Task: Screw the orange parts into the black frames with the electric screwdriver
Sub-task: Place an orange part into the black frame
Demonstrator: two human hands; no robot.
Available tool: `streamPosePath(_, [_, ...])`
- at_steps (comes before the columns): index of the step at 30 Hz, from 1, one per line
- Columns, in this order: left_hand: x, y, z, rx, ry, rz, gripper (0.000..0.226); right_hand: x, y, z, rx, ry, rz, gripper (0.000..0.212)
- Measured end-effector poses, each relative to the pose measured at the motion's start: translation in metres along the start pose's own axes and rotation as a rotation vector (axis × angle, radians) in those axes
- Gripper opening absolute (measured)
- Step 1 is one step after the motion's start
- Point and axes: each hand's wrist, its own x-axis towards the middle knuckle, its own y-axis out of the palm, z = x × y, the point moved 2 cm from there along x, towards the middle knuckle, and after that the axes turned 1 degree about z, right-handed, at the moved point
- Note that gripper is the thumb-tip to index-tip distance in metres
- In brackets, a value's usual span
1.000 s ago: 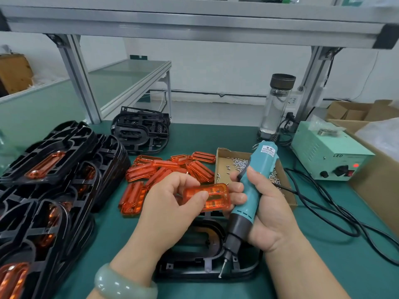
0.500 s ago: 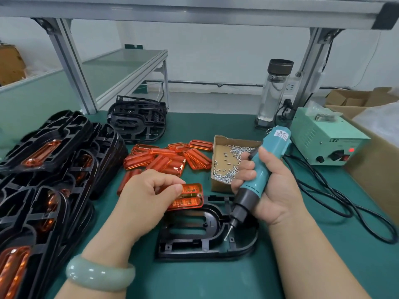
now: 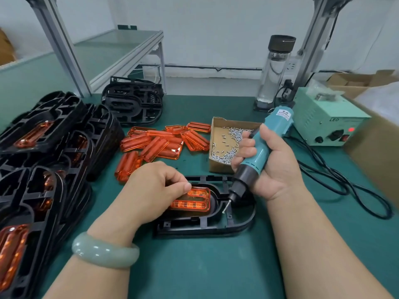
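A black frame [image 3: 207, 225] lies flat on the green mat in front of me. My left hand [image 3: 151, 190] pinches an orange part [image 3: 192, 199] and holds it in the frame's oval opening. My right hand [image 3: 272, 169] grips the teal electric screwdriver [image 3: 259, 152], tilted, with its bit tip just above the frame right of the orange part. A pile of loose orange parts [image 3: 159, 143] lies behind my left hand. An open cardboard box of small silver screws [image 3: 226, 145] sits behind the frame.
Stacks of black frames with orange parts fitted [image 3: 43, 169] fill the left side. More black frames [image 3: 133, 104] stand at the back. A green power supply [image 3: 326, 121], its black cable [image 3: 336, 180], a glass bottle [image 3: 274, 70] and cardboard boxes [image 3: 375, 134] are at the right.
My left hand has lowered the orange part from mid-air down into the frame's opening. My right hand has let go of the part and brought the screwdriver tip down near the frame.
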Motion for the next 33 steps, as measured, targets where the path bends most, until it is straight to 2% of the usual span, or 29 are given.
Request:
streamPosePath(3, [0.0,0.0,-0.002,0.058,0.021,0.03,0.025,0.0,0.0,-0.001,-0.011,-0.003,-0.011,0.025])
streamPosePath(12, [0.0,0.004,0.0,0.142,0.035,-0.029,0.012,0.0,0.0,-0.003,-0.024,0.002,0.006,0.023])
streamPosePath(25, [-0.002,0.004,0.003,0.066,-0.012,-0.014,0.019,0.001,-0.001,-0.002,-0.024,0.013,0.0,0.025])
streamPosePath(33, [-0.007,-0.007,0.005,0.147,-0.063,0.125,0.014,0.001,-0.001,-0.002,-0.014,0.006,-0.001,0.024])
